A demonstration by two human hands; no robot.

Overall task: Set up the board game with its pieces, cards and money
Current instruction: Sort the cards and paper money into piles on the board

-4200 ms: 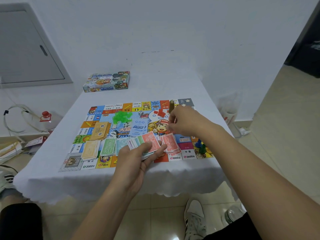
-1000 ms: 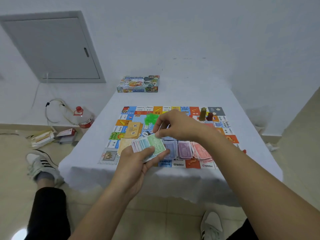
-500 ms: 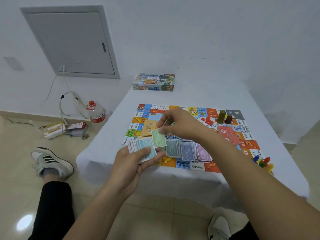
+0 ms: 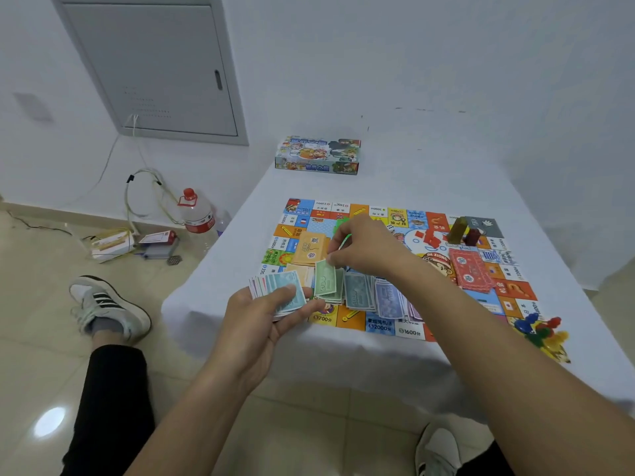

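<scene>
Play money being sorted into piles on the game board

The left hand point(image 4: 264, 321) grips a fanned stack of notes point(image 4: 278, 293) at the board's near-left corner; the right hand point(image 4: 367, 249) pinches the top of a green note point(image 4: 324, 280) lying on the green pile. Blue and purple piles point(image 4: 374, 297) sit just beside it along the near edge of the game board point(image 4: 378, 214). The game box point(image 4: 318, 155) lies shut at the table's far end, contents hidden, and coloured pawns point(image 4: 541, 333) cluster off the board's right corner
</scene>
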